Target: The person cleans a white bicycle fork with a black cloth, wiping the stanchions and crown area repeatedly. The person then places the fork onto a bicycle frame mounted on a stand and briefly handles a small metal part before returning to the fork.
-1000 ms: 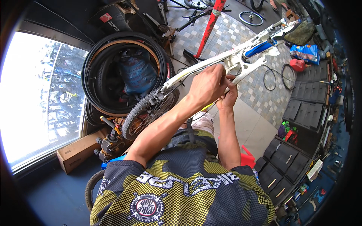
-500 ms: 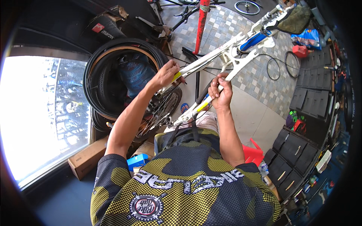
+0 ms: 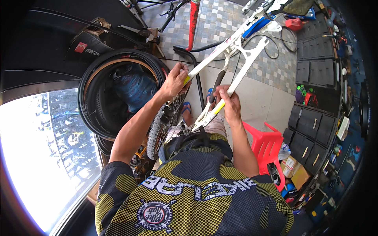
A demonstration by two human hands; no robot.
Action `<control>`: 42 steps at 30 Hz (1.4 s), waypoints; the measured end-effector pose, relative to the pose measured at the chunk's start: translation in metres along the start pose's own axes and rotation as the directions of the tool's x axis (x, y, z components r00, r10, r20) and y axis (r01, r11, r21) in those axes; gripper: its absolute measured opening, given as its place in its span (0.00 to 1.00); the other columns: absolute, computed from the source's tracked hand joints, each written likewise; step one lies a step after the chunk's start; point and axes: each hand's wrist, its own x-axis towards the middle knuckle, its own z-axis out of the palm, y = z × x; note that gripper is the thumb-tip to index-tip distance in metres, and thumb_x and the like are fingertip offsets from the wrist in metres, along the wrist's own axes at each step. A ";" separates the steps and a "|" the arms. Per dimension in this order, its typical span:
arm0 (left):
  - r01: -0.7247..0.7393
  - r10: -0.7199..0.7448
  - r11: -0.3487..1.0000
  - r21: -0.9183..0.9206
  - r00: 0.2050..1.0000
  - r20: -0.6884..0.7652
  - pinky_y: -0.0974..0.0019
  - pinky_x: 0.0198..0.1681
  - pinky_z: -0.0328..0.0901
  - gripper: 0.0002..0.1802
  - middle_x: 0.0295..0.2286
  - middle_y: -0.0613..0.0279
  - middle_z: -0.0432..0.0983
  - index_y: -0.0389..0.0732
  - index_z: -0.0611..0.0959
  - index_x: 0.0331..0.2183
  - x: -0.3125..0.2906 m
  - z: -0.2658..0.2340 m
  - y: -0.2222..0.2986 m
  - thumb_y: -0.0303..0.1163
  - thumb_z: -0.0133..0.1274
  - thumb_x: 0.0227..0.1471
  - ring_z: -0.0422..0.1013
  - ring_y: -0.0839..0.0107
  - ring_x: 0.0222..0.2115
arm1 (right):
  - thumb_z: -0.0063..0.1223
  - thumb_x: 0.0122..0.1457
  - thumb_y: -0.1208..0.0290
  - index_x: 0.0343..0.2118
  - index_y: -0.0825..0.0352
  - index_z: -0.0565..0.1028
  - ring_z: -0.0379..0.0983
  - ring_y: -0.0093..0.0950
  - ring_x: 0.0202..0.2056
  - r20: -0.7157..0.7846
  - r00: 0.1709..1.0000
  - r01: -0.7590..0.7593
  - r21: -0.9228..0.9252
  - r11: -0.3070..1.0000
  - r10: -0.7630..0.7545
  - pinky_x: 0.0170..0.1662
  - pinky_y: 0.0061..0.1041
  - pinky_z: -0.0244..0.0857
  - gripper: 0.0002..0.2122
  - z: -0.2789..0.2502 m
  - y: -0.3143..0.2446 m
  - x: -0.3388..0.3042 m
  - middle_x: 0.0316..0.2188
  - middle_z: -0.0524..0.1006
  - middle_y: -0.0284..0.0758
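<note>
A white bicycle frame [image 3: 245, 70] with yellow patches slants from my waist toward the far right, its forked stays pointing at me. My left hand [image 3: 175, 82] is closed around the left stay, just beside a yellow patch. On the right stay, my right hand [image 3: 230, 105] has its thumb on top near another yellow patch. The fingers of that hand are blurred and partly behind the tube. A blue shock absorber [image 3: 256, 27] sits in the frame farther off. Between the stays, a dark padded tube [image 3: 217, 84] shows below.
Tyres [image 3: 84, 84] are stacked at left, a blue plastic bag [image 3: 136, 90] inside. A knobby wheel [image 3: 153, 137] stands by my left arm. A red stand post [image 3: 193, 25] rises ahead. To the right are a red plastic chair [image 3: 262, 143] and black drawers [image 3: 315, 74].
My right hand has loosened from a full fist and shifted slightly toward me along the stay. My left hand keeps its hold. The view has shifted, and more of the red chair shows.
</note>
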 end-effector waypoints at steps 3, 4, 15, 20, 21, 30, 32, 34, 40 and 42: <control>0.026 -0.025 0.999 -0.019 0.999 0.023 0.69 0.17 0.57 0.10 0.20 0.62 0.69 0.43 0.67 0.43 0.003 -0.001 -0.001 0.39 0.40 0.71 0.59 0.77 0.13 | 0.51 0.71 0.51 0.36 0.64 0.79 0.71 0.20 0.30 0.025 0.997 -0.076 0.016 0.997 0.076 0.39 0.22 0.63 0.19 0.010 0.020 -0.030 0.29 0.81 0.34; 0.028 -0.028 0.999 -0.029 0.999 0.018 0.69 0.16 0.56 0.10 0.20 0.62 0.69 0.43 0.67 0.43 0.005 -0.002 -0.002 0.39 0.41 0.70 0.60 0.77 0.13 | 0.50 0.71 0.49 0.35 0.63 0.78 0.72 0.20 0.30 -0.009 0.991 -0.134 0.020 0.991 0.134 0.37 0.21 0.63 0.20 0.015 0.028 -0.038 0.27 0.81 0.34; 0.089 -0.082 0.993 -0.078 0.993 0.084 0.70 0.18 0.57 0.08 0.22 0.60 0.70 0.44 0.67 0.44 0.013 -0.005 0.000 0.37 0.41 0.70 0.62 0.76 0.16 | 0.50 0.72 0.55 0.35 0.67 0.72 0.72 0.23 0.20 -0.268 0.959 0.100 0.026 0.995 -0.089 0.30 0.25 0.69 0.17 0.053 0.072 -0.055 0.25 0.77 0.38; 0.137 -0.132 0.989 -0.056 0.988 0.086 0.69 0.17 0.58 0.07 0.22 0.60 0.70 0.44 0.66 0.43 0.018 -0.006 0.003 0.36 0.39 0.70 0.62 0.75 0.15 | 0.49 0.73 0.60 0.38 0.66 0.70 0.71 0.26 0.17 -0.200 0.959 0.237 0.191 0.953 -0.198 0.32 0.27 0.72 0.13 0.060 0.071 -0.052 0.16 0.70 0.32; 0.148 -0.144 0.988 -0.041 0.986 0.079 0.69 0.17 0.58 0.06 0.22 0.60 0.70 0.45 0.66 0.43 0.018 -0.007 0.003 0.36 0.39 0.70 0.62 0.74 0.15 | 0.49 0.73 0.60 0.39 0.66 0.69 0.71 0.25 0.16 -0.197 0.963 0.219 0.177 0.959 -0.184 0.33 0.27 0.72 0.13 0.060 0.071 -0.052 0.15 0.70 0.32; 0.159 -0.143 0.980 -0.121 0.981 0.129 0.67 0.18 0.63 0.08 0.23 0.57 0.71 0.42 0.66 0.42 0.021 -0.012 0.003 0.36 0.40 0.70 0.65 0.72 0.15 | 0.48 0.72 0.62 0.38 0.66 0.69 0.65 0.21 0.13 -0.227 0.968 0.142 0.139 0.980 -0.108 0.25 0.20 0.62 0.11 0.057 0.070 -0.049 0.13 0.68 0.31; 0.157 -0.137 0.978 -0.137 0.980 0.142 0.67 0.18 0.64 0.08 0.23 0.57 0.72 0.41 0.67 0.43 0.021 -0.014 0.003 0.36 0.40 0.71 0.66 0.72 0.16 | 0.47 0.72 0.63 0.36 0.65 0.69 0.63 0.21 0.13 -0.233 0.968 0.129 0.155 0.979 -0.091 0.22 0.21 0.60 0.10 0.058 0.069 -0.049 0.13 0.68 0.31; 0.146 -0.124 0.980 -0.139 0.980 0.157 0.67 0.25 0.69 0.09 0.27 0.58 0.75 0.41 0.69 0.43 0.019 -0.019 0.004 0.37 0.43 0.72 0.72 0.72 0.22 | 0.47 0.72 0.63 0.35 0.65 0.69 0.62 0.21 0.13 -0.237 0.968 0.130 0.164 0.978 -0.089 0.20 0.22 0.59 0.10 0.059 0.068 -0.049 0.12 0.68 0.31; 0.069 -0.079 0.996 0.059 0.979 0.187 0.67 0.45 0.70 0.11 0.37 0.62 0.79 0.41 0.72 0.45 -0.005 -0.054 0.014 0.38 0.49 0.71 0.74 0.76 0.37 | 0.46 0.72 0.63 0.33 0.64 0.68 0.61 0.21 0.13 -0.228 0.972 0.094 0.153 0.984 -0.058 0.20 0.22 0.59 0.11 0.056 0.068 -0.050 0.11 0.67 0.32; 0.079 -0.092 0.995 0.067 0.973 0.210 0.68 0.46 0.69 0.11 0.38 0.65 0.79 0.37 0.76 0.45 -0.019 -0.064 0.014 0.35 0.52 0.69 0.73 0.78 0.39 | 0.46 0.72 0.63 0.33 0.64 0.67 0.62 0.21 0.13 -0.227 0.972 0.098 0.151 0.984 -0.062 0.21 0.22 0.59 0.12 0.056 0.070 -0.049 0.11 0.67 0.32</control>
